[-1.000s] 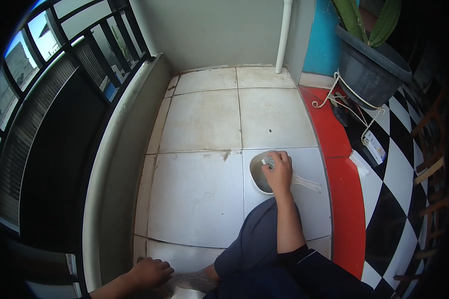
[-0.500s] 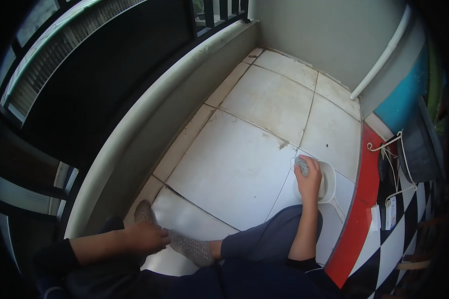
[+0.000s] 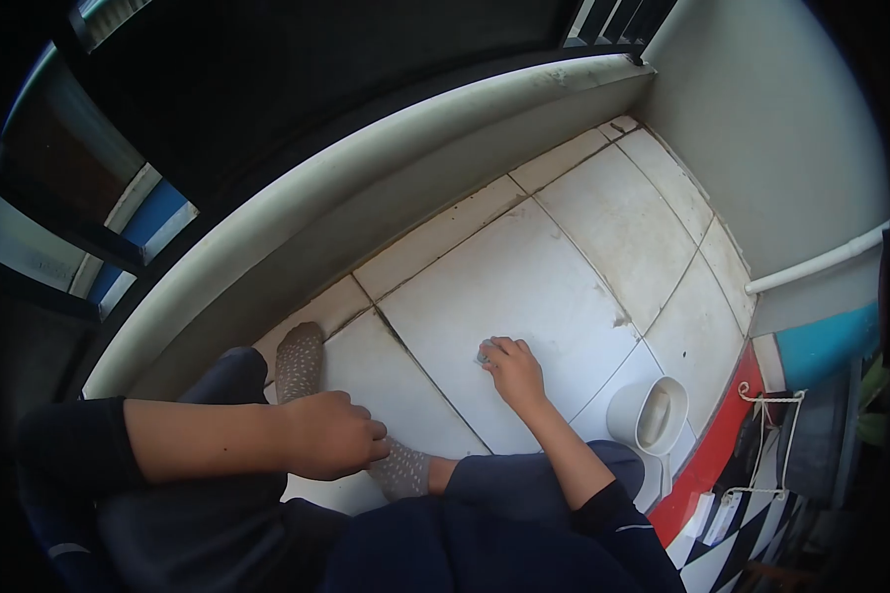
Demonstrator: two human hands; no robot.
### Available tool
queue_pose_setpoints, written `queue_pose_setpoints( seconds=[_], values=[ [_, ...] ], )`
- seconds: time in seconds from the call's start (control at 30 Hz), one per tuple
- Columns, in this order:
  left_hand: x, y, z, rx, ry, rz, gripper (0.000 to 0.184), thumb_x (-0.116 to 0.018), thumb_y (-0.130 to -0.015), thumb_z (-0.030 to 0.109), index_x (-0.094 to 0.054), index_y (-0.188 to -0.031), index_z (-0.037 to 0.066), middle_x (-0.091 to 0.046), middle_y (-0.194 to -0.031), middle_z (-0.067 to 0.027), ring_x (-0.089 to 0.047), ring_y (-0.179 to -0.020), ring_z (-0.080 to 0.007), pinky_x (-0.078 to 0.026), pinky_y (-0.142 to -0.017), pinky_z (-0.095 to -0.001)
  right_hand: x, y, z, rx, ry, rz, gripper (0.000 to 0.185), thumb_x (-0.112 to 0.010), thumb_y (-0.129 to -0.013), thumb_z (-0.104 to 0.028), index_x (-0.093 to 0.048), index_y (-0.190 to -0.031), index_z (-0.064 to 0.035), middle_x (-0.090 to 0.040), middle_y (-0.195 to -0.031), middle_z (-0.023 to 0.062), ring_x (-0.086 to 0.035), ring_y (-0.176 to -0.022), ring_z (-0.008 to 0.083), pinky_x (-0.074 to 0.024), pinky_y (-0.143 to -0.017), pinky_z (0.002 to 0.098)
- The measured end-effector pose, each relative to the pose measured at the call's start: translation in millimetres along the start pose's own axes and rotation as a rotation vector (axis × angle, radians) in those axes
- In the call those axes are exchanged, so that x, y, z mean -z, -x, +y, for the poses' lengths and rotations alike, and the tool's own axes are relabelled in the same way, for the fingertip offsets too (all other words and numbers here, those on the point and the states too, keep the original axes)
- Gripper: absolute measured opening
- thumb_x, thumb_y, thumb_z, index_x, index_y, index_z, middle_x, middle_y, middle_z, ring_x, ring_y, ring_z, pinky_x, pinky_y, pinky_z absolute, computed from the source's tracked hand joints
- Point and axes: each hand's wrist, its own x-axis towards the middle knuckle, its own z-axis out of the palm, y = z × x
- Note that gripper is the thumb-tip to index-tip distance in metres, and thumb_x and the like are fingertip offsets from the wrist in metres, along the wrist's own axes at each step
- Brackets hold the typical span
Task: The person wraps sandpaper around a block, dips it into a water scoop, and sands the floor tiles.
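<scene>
My right hand (image 3: 516, 378) is closed on a small grey crumpled cloth (image 3: 486, 352), held at or just above a white floor tile (image 3: 455, 296). Most of the cloth is hidden by the fingers. To the right of that hand, a white dipper (image 3: 623, 413) with a handle stands on the tiles, with something pale inside. My left hand (image 3: 338, 435) hangs with curled fingers near a spotted grey sock (image 3: 400, 469); nothing shows in it. The other sock (image 3: 300, 362) is on the foot farther left.
A low curved ledge (image 3: 297, 208) with a black railing runs along the left. Grey wall (image 3: 771, 128) and a white pipe (image 3: 821, 259) close off the far right. A red strip (image 3: 697, 494), checkered floor and a dark pot (image 3: 826, 435) lie at the right.
My right hand has moved left with the cloth, from over the dipper to the tile in the middle. The view has turned; my left hand stays near the sock.
</scene>
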Motion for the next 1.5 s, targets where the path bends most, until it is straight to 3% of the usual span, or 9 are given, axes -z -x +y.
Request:
queue_pose_setpoints(
  seconds=[0.1,0.23,0.53,0.8,1.07,1.17,1.37,1.47,1.5],
  values=[
    [-6,5,-1,0.015,0.01,-0.02,0.019,-0.054,-0.09,0.027,-0.056,-0.093,0.009,-0.057,-0.089,-0.0058,-0.061,-0.088,-0.0233,-0.048,-0.074,-0.0404,-1,-56,14,-0.123,0.026,0.095,0.028,-0.071,-0.073,-0.008,-0.068,-0.1,-0.0119,-0.063,-0.104,0.002,-0.057,-0.09,0.0253,-0.0522,-0.074,0.0367],
    [-3,4,3,0.015,-0.034,-0.013,0.019,-0.055,-0.089,0.027,-0.057,-0.092,0.009,-0.057,-0.089,-0.0054,-0.061,-0.086,-0.0228,-0.049,-0.073,-0.0397,1,-109,30,-0.206,0.054,0.185,0.026,-0.068,-0.076,-0.005,-0.069,-0.101,-0.0092,-0.064,-0.104,0.0067,-0.059,-0.09,0.029,-0.0506,-0.076,0.0384],
    [-7,-1,-3,-0.004,-0.035,-0.004,0.017,-0.052,-0.087,0.019,-0.061,-0.097,0.008,-0.06,-0.093,-0.006,-0.062,-0.088,-0.0237,-0.048,-0.074,-0.038,-6,23,-31,-0.001,0.157,0.006,0.029,-0.069,-0.075,-0.009,-0.068,-0.103,-0.0119,-0.063,-0.109,0.0072,-0.058,-0.092,0.0253,-0.0532,-0.074,0.0366],
    [11,-16,8,-0.019,-0.074,-0.068,0.018,-0.051,-0.086,0.016,-0.061,-0.098,0.009,-0.061,-0.093,-0.0062,-0.062,-0.09,-0.0241,-0.048,-0.076,-0.038,-1,-87,17,-0.226,0.141,0.151,0.026,-0.067,-0.077,-0.007,-0.067,-0.103,-0.0102,-0.062,-0.103,0.007,-0.058,-0.09,0.0271,-0.0526,-0.07,0.0374],
    [4,-10,-2,-0.008,0.012,-0.001,0.017,-0.051,-0.086,0.016,-0.062,-0.098,0.009,-0.061,-0.092,-0.0064,-0.062,-0.089,-0.0243,-0.048,-0.077,-0.0381,-2,28,-27,-0.149,0.176,0.005,0.03,-0.071,-0.074,-0.01,-0.067,-0.104,-0.0115,-0.06,-0.103,0.0076,-0.059,-0.088,0.0269,-0.0526,-0.069,0.0378],
    [-4,-10,-5,0.008,-0.005,-0.049,0.018,-0.051,-0.086,0.016,-0.061,-0.098,0.009,-0.061,-0.093,-0.0064,-0.062,-0.09,-0.0241,-0.048,-0.077,-0.0377,-2,24,-25,-0.174,0.146,0.03,0.031,-0.072,-0.073,-0.011,-0.067,-0.103,-0.0116,-0.06,-0.101,0.0067,-0.059,-0.087,0.0261,-0.0526,-0.067,0.0375],
    [15,-23,10,-0.006,-0.094,-0.099,0.017,-0.051,-0.086,0.015,-0.063,-0.098,0.009,-0.062,-0.095,-0.0063,-0.062,-0.092,-0.0236,-0.048,-0.079,-0.0372,10,-83,18,-0.385,0.267,0.076,0.022,-0.066,-0.08,-0.013,-0.066,-0.102,-0.0129,-0.061,-0.098,0.0064,-0.059,-0.086,0.0265,-0.0523,-0.066,0.039],
    [17,-29,17,-0.026,-0.111,-0.063,0.016,-0.053,-0.085,0.014,-0.063,-0.096,0.009,-0.062,-0.094,-0.0062,-0.062,-0.092,-0.0232,-0.048,-0.079,-0.0368,6,-83,23,-0.375,0.197,0.139,0.027,-0.069,-0.078,-0.012,-0.066,-0.105,-0.0121,-0.062,-0.098,0.0094,-0.06,-0.09,0.029,-0.051,-0.074,0.0393],
    [17,-30,18,-0.031,-0.114,-0.062,0.016,-0.054,-0.084,0.014,-0.064,-0.097,0.01,-0.062,-0.095,-0.0059,-0.062,-0.092,-0.0229,-0.048,-0.079,-0.0366,4,-71,20,-0.317,0.212,0.13,0.027,-0.068,-0.078,-0.012,-0.066,-0.106,-0.0122,-0.061,-0.099,0.0083,-0.059,-0.088,0.0278,-0.0517,-0.071,0.0382]
  ],
)
